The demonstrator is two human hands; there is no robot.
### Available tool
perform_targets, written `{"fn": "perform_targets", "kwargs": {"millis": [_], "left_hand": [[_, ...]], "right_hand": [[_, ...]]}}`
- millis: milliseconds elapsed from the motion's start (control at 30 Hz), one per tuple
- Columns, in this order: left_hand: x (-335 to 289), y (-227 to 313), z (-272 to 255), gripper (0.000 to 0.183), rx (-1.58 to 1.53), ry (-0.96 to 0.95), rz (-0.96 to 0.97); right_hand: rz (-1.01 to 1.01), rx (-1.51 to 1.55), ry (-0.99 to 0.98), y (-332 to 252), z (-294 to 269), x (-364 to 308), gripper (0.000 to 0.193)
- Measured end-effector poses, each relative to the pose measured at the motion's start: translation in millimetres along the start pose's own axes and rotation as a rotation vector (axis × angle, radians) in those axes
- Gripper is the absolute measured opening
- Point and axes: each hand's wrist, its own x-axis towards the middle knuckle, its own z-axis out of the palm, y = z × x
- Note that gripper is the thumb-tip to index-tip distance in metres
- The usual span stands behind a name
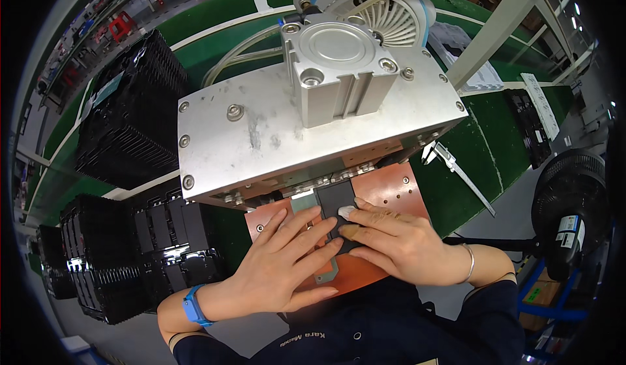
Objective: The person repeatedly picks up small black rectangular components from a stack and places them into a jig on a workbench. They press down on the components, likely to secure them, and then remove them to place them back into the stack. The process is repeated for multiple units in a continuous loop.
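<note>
A dark grey flat rectangular piece (334, 197) lies on the reddish-brown plate (385, 192) at the front of a metal press. My right hand (404, 241) bends over it, fingers close together. At its fingertips is a small white piece (347, 213), pressed against the dark surface; whether it is a wipe or a finger cover I cannot tell. My left hand (277, 264) lies with its fingers spread, their tips by the dark piece's left edge. Beneath it, a grey-green fixture strip (328, 275) shows in part.
The silver press housing (261, 123) with its square cylinder (342, 65) stands just beyond my hands. Black tray stacks (130, 110) fill the left. To the right are a caliper (460, 172) on the green bench (486, 136) and a black fan (567, 202).
</note>
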Motion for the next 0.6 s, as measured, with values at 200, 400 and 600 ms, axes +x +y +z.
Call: {"fn": "perform_targets", "kwargs": {"millis": [200,400,600], "left_hand": [[-2.3,0.0,-1.0,0.055,-0.011,0.035,0.019],[0.2,3.3,-4.7,0.047,-0.049,0.22,0.043],[-7.9,14.3,-14.5,0.023,-0.477,0.449,-0.314]], "right_hand": [[0.368,1.013,-0.125,-5.7,-15.9,-4.9,0.043],[0.723,1.138,0.03,11.8,-19.0,20.6,0.024],[0.47,1.111,0.104,8.6,-9.2,14.2,0.022]]}}
